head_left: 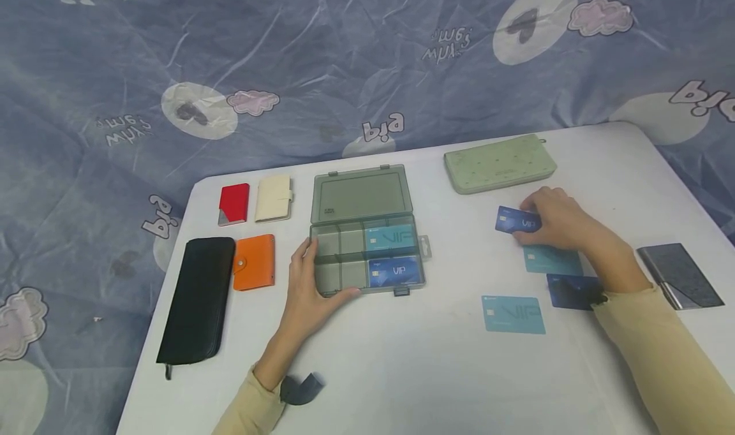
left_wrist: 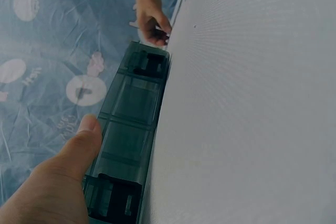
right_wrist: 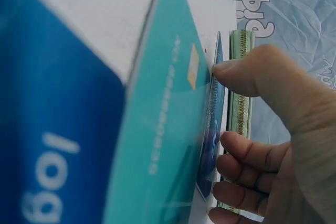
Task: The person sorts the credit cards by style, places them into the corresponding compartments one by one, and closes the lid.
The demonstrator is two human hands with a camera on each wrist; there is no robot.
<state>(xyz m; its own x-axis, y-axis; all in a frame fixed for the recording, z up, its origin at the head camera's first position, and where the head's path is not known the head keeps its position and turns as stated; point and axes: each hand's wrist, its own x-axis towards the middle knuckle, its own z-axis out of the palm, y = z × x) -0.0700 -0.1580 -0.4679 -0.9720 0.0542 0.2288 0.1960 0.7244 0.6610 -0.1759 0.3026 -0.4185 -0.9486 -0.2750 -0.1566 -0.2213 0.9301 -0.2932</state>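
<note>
My left hand [head_left: 307,301] holds the front left corner of a grey-green plastic compartment box [head_left: 353,274], fingers along its left side and thumb at its front wall. The lid [head_left: 363,196] lies folded back. In its right compartments are a teal VIP card [head_left: 390,237] at the back and a blue VIP card [head_left: 395,272] at the front. Off to the right, my right hand [head_left: 554,218] pinches another blue VIP card [head_left: 508,219] between thumb and fingers. Close below that hand lie a teal card [head_left: 552,261], a dark blue card [head_left: 571,291] and a teal VIP card [head_left: 513,314].
A green zip pouch [head_left: 499,164] lies behind the right hand; a dark grey notebook [head_left: 683,275] is at the right. Along the left sit a red card case [head_left: 233,203], a cream wallet [head_left: 274,198], an orange wallet [head_left: 254,262] and a long black wallet [head_left: 198,301].
</note>
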